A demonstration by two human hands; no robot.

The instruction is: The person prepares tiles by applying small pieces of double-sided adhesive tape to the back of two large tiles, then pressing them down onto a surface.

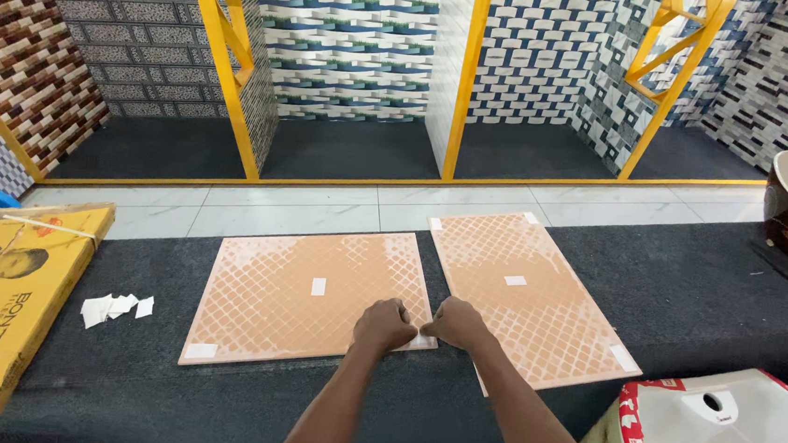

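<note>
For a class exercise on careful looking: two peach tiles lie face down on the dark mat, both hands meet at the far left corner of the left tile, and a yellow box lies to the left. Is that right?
Not quite. The head view shows the left hand and right hand meeting at the near right corner of the left tile, beside the right tile. The mat and yellow box are as stated.

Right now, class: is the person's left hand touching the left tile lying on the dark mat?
Touching. The head view shows the left hand curled down on the near right corner of the left tile, covering its edge with no gap visible, beside the right hand.

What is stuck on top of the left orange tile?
The left tile carries small white strips at its middle and near-left corner. Both hands cover its near-right corner, so anything there is hidden.
</note>
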